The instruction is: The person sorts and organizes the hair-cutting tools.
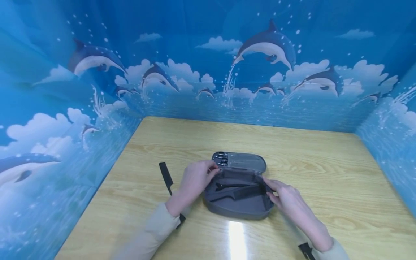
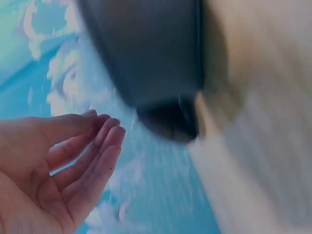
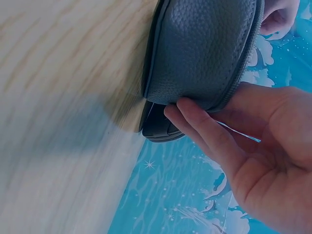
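A grey zippered case (image 1: 238, 213) lies unfolded on the table, its lid (image 1: 248, 162) laid back away from me. Finger loops of scissors (image 1: 222, 159) show in the lid's left part, beside a clear pocket. Inside the base are a black tail comb (image 1: 248, 192) and a slim black clip (image 1: 224, 186). My left hand (image 1: 196, 177) is at the case's back left corner, thumb and fingers loosely curled; the left wrist view shows nothing between them. My right hand (image 1: 287, 196) pinches the right rim, with fingertips (image 3: 187, 109) against the pebbled outer wall.
Left of the case, another black tail comb (image 1: 166, 175) lies on the wooden table (image 1: 325, 173), its tail running toward my left wrist. Blue dolphin-printed cloth (image 1: 208, 101) encloses the table at the back and both sides.
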A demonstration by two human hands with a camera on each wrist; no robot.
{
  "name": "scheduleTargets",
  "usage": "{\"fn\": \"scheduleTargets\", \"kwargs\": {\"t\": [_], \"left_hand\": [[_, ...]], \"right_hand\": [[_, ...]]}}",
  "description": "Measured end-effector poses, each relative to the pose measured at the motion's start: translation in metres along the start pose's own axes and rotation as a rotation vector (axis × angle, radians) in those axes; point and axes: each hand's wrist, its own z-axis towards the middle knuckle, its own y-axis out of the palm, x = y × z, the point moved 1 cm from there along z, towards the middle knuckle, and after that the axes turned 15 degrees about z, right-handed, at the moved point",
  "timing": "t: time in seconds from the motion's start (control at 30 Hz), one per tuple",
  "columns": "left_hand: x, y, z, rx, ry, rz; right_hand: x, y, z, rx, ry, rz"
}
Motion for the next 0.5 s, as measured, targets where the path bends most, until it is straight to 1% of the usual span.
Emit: {"fn": "scheduleTargets", "kwargs": {"t": [0.07, 0.17, 0.23, 0.3, 0.4, 0.5], "left_hand": [[-0.016, -0.008, 0.000, 0.027, -0.053, 0.006], [-0.041, -0.014, -0.002, 0.070, -0.132, 0.062], [-0.058, -0.016, -0.006, 0.059, -0.188, 0.098], [-0.073, -0.016, -0.012, 0.013, -0.241, 0.123], [-0.092, -0.015, -0.022, -0.106, -0.309, 0.142], [-0.105, -0.014, -0.032, -0.228, -0.354, 0.148]], "right_hand": [[0.000, 0.000, 0.001, 0.006, -0.015, -0.005], [0.000, 0.000, 0.001, 0.013, -0.030, -0.008], [0.000, 0.000, 0.002, 0.014, -0.032, -0.009], [0.001, 0.000, 0.002, 0.010, -0.030, -0.005], [0.001, 0.000, 0.002, 0.000, -0.024, 0.003], [0.001, 0.001, 0.002, -0.005, -0.023, 0.010]]}}
